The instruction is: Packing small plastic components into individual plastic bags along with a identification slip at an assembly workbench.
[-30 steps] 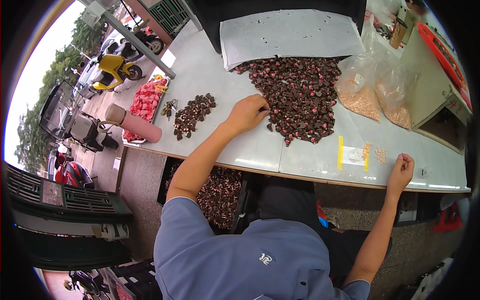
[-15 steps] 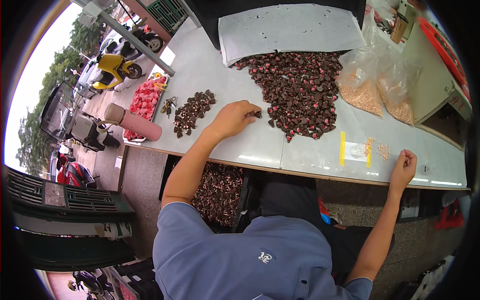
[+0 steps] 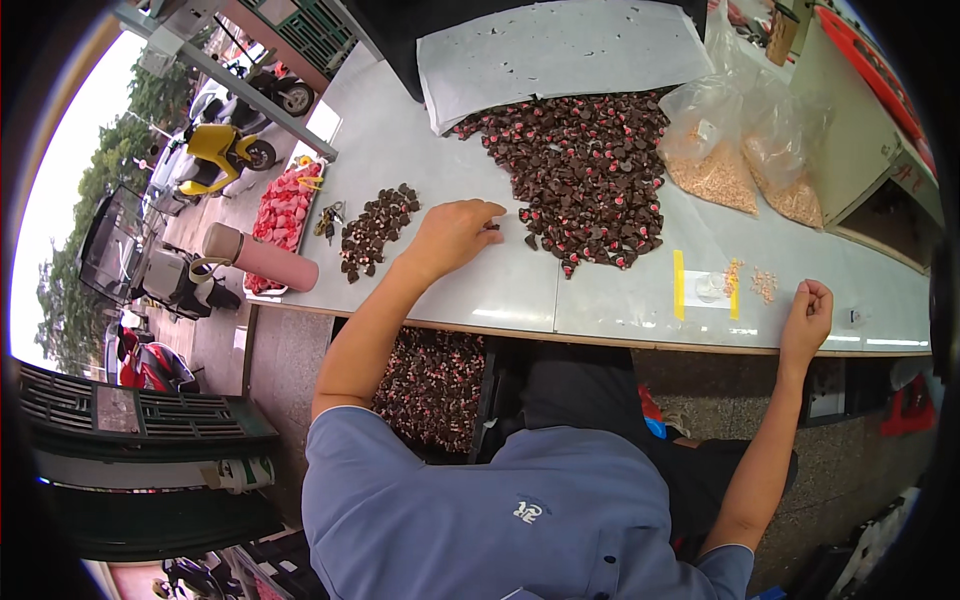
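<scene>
My left hand (image 3: 452, 240) is over the table between two piles of small dark brown pieces. Thumb and fingertips pinch one small dark piece (image 3: 492, 227), mostly covered by the fingers. To its right spreads the large pile of dark pieces (image 3: 585, 180), many with pink-red round spots. On its left lies the small pile (image 3: 378, 230), where dark pieces show pale bits. Near the front edge at right, my right hand (image 3: 808, 322) has its fingers closed; what they hold, if anything, is hidden. Small beige pieces (image 3: 764, 286) lie beside it, next to a white card (image 3: 708, 290) with yellow tape strips.
A pink bottle (image 3: 275, 262) and a tray of pink-red pieces (image 3: 281, 212) stand at the left end, with keys (image 3: 328, 220) nearby. Two clear bags (image 3: 715, 175) of beige bits stand at right beside a cabinet (image 3: 870, 180). Below the table is a crate of dark pieces (image 3: 430, 385).
The whole view has shifted slightly. My left hand has drawn a little left from the large pile with the dark piece in its fingers. The right hand stays closed near the front edge.
</scene>
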`<state>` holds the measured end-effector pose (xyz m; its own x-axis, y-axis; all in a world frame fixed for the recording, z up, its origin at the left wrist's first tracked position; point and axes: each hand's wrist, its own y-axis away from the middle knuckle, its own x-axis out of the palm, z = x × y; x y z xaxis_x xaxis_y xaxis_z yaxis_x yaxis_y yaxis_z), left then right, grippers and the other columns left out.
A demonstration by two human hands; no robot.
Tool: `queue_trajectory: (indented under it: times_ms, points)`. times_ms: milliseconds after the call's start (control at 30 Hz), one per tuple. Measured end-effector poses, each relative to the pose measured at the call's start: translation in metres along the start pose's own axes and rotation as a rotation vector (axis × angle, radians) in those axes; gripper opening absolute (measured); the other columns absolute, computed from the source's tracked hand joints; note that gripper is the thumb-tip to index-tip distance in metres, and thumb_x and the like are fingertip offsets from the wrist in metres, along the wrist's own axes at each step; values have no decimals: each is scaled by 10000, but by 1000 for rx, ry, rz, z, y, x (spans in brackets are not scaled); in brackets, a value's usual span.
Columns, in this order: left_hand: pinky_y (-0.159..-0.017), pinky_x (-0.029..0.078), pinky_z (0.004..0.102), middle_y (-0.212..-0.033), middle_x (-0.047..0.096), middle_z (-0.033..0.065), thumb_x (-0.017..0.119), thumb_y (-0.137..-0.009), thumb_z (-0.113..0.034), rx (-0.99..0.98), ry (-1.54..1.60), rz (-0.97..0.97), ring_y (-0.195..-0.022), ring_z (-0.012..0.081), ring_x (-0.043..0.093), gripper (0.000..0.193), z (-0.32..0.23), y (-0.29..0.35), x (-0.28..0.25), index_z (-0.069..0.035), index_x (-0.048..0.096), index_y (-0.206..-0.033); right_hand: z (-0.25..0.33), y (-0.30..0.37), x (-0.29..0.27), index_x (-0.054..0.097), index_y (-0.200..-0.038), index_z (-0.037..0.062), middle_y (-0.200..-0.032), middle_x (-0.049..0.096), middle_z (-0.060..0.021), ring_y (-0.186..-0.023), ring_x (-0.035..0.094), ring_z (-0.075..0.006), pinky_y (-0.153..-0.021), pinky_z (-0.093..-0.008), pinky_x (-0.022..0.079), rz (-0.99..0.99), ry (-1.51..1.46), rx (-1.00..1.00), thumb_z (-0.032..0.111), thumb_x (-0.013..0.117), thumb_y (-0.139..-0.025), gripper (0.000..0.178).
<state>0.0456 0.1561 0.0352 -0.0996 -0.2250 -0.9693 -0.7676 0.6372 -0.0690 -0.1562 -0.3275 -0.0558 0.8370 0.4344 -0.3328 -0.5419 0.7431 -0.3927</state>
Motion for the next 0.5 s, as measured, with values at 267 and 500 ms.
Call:
queue_trajectory:
  times_ms: [267, 500]
  points:
    - [-800, 511, 385, -1011, 635, 109, 717, -822, -114, 72, 72, 33, -896, 289, 648, 301, -5, 12, -10, -71, 675, -1117, -4, -5, -1, 604, -1013, 1, -796, 565, 24, -706, 486, -45, -636, -202, 416, 0, -26, -3, 124, 603, -962, 134]
    - [-775, 520, 401, -992, 615, 132, 714, -790, -57, 93, 94, 11, -862, 337, 642, 198, 5, 6, 7, -39, 685, -986, 9, 0, -5, 612, -1047, -1, -873, 609, -21, -801, 550, -98, -721, -247, 458, 15, 25, -33, 149, 584, -980, 167]
